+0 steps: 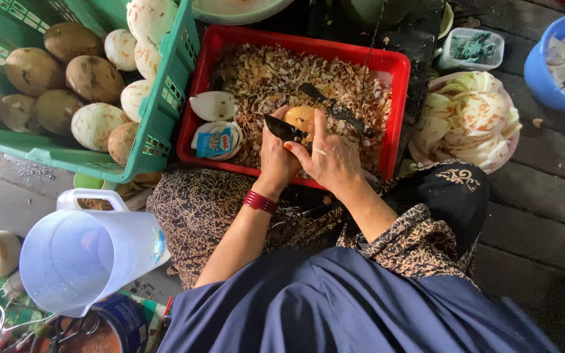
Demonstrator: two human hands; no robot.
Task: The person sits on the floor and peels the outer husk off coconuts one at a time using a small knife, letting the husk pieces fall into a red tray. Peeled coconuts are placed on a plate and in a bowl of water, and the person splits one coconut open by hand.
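My left hand point(274, 162), with a red bangle at the wrist, grips a dark-bladed knife point(282, 128). My right hand point(335, 160) holds a small round yellow-orange fruit point(300, 117), and the blade rests against its left side. Both hands are over the front of a red tray point(397, 72) filled with pale brown peel shavings. A second dark knife point(335, 108) lies on the shavings just behind the fruit. A peeled white piece point(214, 104) and a small printed cup point(216, 141) sit at the tray's left end.
A green crate point(165, 111) of brown and partly peeled round fruits stands at the left. A pink bowl point(513, 140) and a blue bucket point(536, 72) at the right hold white slices. A clear plastic jug point(80, 255) stands at the lower left, and a small white tub point(475, 49) is behind the tray.
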